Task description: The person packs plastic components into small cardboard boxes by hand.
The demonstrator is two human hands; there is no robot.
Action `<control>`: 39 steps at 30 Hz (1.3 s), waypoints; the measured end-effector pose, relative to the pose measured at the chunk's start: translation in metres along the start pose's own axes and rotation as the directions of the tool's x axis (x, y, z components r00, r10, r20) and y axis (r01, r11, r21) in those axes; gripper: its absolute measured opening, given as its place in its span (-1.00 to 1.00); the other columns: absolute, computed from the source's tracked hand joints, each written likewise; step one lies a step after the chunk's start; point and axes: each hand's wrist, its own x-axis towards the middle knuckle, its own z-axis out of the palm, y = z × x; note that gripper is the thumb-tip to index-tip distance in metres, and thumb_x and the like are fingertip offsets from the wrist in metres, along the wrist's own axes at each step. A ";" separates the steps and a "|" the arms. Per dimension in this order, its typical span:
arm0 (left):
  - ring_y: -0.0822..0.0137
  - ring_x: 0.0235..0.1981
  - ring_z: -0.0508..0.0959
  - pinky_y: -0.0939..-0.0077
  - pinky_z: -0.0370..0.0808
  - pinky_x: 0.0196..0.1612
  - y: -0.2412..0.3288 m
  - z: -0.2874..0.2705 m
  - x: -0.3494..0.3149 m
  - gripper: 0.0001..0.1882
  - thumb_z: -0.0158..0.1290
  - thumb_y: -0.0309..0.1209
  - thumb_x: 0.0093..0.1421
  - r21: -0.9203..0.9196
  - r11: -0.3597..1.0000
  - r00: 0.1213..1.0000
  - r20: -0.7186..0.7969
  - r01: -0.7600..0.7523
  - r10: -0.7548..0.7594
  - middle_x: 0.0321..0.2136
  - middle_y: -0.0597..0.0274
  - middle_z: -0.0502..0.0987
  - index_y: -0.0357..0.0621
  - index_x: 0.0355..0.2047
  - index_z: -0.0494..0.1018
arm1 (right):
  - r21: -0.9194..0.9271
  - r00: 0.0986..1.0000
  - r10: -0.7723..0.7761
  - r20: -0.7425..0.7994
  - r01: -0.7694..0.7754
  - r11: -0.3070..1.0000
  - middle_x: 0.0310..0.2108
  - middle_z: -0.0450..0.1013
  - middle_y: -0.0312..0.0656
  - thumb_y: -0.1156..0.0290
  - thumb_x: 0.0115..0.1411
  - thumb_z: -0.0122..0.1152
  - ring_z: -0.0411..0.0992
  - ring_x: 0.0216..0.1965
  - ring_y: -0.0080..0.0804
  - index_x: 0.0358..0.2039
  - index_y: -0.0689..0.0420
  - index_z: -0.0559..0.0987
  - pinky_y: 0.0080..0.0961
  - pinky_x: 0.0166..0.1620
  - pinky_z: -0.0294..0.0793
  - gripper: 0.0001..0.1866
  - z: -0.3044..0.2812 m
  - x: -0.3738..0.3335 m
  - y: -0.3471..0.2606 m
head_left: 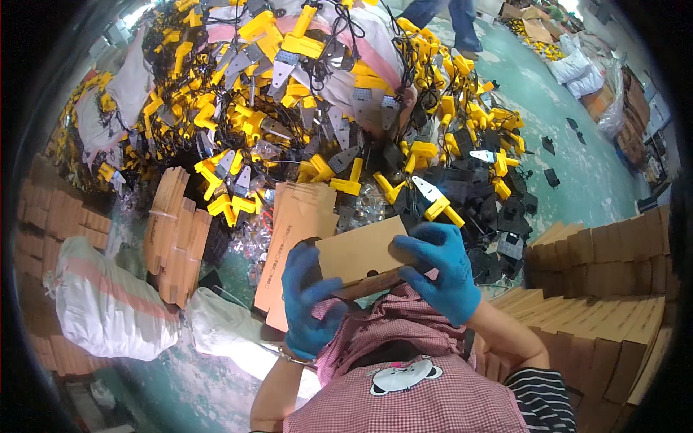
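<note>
A small brown cardboard box point(361, 249) is held in front of my apron, its broad top face closed and a dark round spot on its near edge. My left hand point(307, 299), in a blue glove, grips the left end, its fingers slightly blurred. At the right end my right hand point(444, 270), also gloved in blue, has its fingers and thumb around the corner. Just beyond the box lies a stack of flat cardboard cartons point(296, 224), partly covered by my left hand and the box.
A big heap of yellow-handled tools point(253, 123) with grey plates and black cords spreads ahead. Black plastic pieces point(505, 224) lie at its right edge. Rows of cardboard boxes point(599, 314) stand at right. White sacks point(115, 303) lie at left. Another person's legs point(462, 25) show at the top.
</note>
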 end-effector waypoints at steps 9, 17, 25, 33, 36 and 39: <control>0.12 0.35 0.20 0.21 0.11 0.39 0.014 0.043 0.010 -0.34 -0.27 -0.01 0.48 -0.498 0.768 0.801 -0.215 0.402 -0.559 0.31 0.00 0.20 -0.28 0.38 0.10 | 0.006 0.970 -0.003 -0.243 0.005 1.000 -0.34 0.49 -0.27 0.35 0.01 0.48 0.42 -0.27 -0.17 -0.26 -0.08 0.71 -0.31 -0.19 0.41 -0.76 0.022 0.015 -0.008; 0.32 0.05 0.41 0.36 0.35 0.18 0.013 0.027 0.002 -0.73 -0.03 -0.35 0.45 -0.538 0.711 0.680 -0.307 0.454 -0.666 0.10 0.14 0.43 -0.27 0.03 0.38 | -0.061 0.998 -0.057 0.018 0.058 0.996 -0.39 0.47 -0.24 0.26 0.09 0.43 0.42 -0.30 -0.19 -0.23 -0.12 0.69 -0.27 -0.24 0.36 -0.79 0.010 0.031 -0.011; 0.35 -0.03 0.46 0.42 0.40 0.11 0.007 0.015 0.006 -0.86 0.10 -0.50 0.35 -0.504 0.728 0.675 -0.330 0.465 -0.660 0.00 0.16 0.48 -0.24 -0.13 0.41 | -0.418 0.965 -0.245 0.094 0.261 0.870 -0.41 0.37 -0.34 0.34 -0.02 0.31 0.42 -0.31 -0.29 -0.23 -0.12 0.55 -0.27 -0.24 0.36 -0.72 0.015 0.041 -0.028; 0.17 -0.12 0.53 0.33 0.51 -0.03 0.024 -0.015 0.019 -0.68 0.34 -0.64 0.00 0.221 0.954 0.978 -0.103 0.201 -0.182 -0.16 0.18 0.53 -0.16 -0.23 0.54 | -0.533 0.964 -0.205 0.167 0.263 0.804 -0.38 0.32 -0.36 0.35 -0.03 0.27 0.41 -0.24 -0.35 -0.20 -0.09 0.53 -0.27 -0.21 0.38 -0.69 -0.001 0.012 -0.017; 0.07 -0.08 0.52 0.16 0.51 0.03 0.026 -0.023 0.021 -0.64 0.42 -0.53 -0.13 0.301 0.935 0.973 0.185 -0.190 0.138 -0.18 0.20 0.55 -0.13 -0.27 0.59 | -0.542 0.961 -0.214 0.175 0.275 0.794 -0.45 0.33 -0.34 0.40 -0.06 0.30 0.43 -0.30 -0.33 -0.21 -0.06 0.56 -0.27 -0.20 0.40 -0.67 -0.003 -0.002 -0.013; 0.05 -0.04 0.51 0.13 0.47 0.08 0.022 -0.035 0.033 -0.66 0.39 -0.52 -0.11 0.075 0.995 0.969 0.241 -0.072 0.052 -0.16 0.19 0.56 -0.12 -0.26 0.61 | -0.415 0.982 -0.126 0.139 0.174 0.893 -0.43 0.41 -0.32 0.40 -0.04 0.33 0.44 -0.29 -0.29 -0.18 -0.05 0.61 -0.28 -0.17 0.40 -0.67 -0.013 -0.005 -0.008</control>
